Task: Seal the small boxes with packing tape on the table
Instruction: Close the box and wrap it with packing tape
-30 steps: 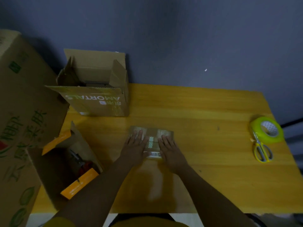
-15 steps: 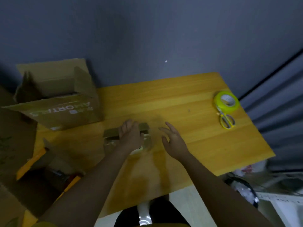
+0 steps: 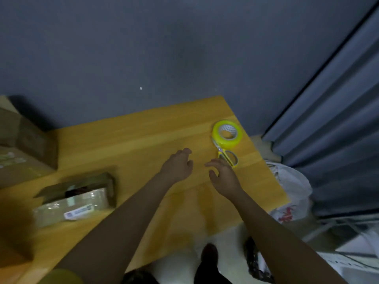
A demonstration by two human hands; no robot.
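Partly hidden scissors [image 3: 227, 157] behind right hand [image 3: 224, 177], small box [image 3: 79, 198] blurred

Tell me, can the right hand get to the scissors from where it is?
Probably yes. The right hand is open and empty, right beside the scissors, with only bare table between them.

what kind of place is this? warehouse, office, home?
Likely a small home or back-room packing corner: wooden table against a plain wall, tape roll and scissors out, cardboard boxes stacked alongside.

Dim, bluish light; motion blur, worst at left; wide-angle bending
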